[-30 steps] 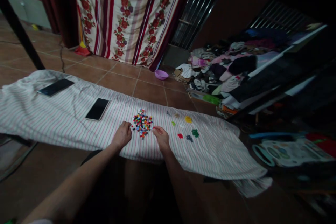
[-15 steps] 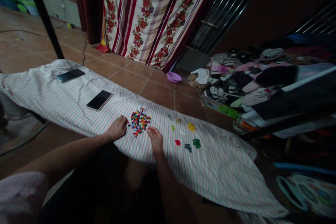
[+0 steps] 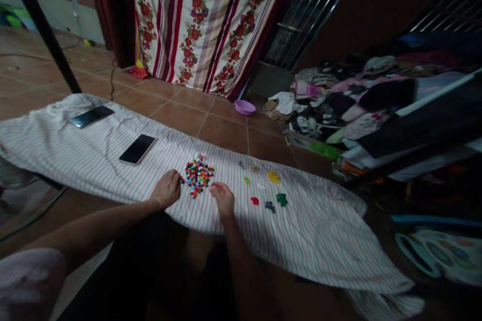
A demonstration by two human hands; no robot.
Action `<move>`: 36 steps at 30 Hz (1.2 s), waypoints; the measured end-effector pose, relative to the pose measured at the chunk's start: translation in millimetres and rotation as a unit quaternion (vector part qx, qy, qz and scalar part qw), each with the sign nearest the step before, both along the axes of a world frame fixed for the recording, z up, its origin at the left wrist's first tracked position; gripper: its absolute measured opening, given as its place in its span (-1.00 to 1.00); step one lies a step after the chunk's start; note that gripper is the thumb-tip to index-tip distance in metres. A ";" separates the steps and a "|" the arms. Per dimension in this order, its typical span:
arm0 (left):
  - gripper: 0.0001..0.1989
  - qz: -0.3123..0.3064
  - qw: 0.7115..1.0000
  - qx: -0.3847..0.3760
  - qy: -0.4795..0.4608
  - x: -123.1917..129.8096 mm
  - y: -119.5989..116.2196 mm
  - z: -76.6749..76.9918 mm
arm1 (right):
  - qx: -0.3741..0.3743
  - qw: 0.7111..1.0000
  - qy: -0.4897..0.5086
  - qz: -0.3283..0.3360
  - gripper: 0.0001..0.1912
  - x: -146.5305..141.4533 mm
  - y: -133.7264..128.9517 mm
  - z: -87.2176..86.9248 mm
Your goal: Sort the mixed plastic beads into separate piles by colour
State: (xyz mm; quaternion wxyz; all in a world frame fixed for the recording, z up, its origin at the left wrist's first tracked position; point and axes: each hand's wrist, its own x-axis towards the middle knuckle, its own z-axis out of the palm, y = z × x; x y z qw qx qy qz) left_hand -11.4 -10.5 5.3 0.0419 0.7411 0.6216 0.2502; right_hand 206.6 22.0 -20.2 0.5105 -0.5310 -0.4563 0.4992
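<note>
A pile of small multicoloured beads (image 3: 199,176) lies on a striped cloth (image 3: 320,230) between my hands. At the pile's left edge rests my left hand (image 3: 167,189), fingers curled together, with a red bead right beside the fingertips; whether it grips anything is hidden. My right hand (image 3: 224,199) is at the right edge, thumb and fingers pinched together. Something tiny and reddish shows at its tips, too small to name. Right of this hand are separate little groups: red pieces (image 3: 255,201), dark grey pieces (image 3: 270,206), green pieces (image 3: 281,199), yellow pieces (image 3: 273,177) and lime pieces (image 3: 246,180).
Two phones, a near one (image 3: 138,149) and a far one (image 3: 91,116), lie on the cloth to the left. Beyond it, a purple basin (image 3: 245,107) sits on the tiled floor before a floral curtain (image 3: 196,25). Heaped clothes (image 3: 339,95) fill the right side.
The view has shifted slightly, so the scene sits a little further left. Both hands stay at the pile's edges, with only slight finger movement.
</note>
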 end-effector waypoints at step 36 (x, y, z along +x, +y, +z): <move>-0.84 0.005 0.995 0.057 0.086 -3.1 4.2 -3.8 | 0.019 0.894 -0.382 -0.234 -0.76 96.4 -40.8 24.0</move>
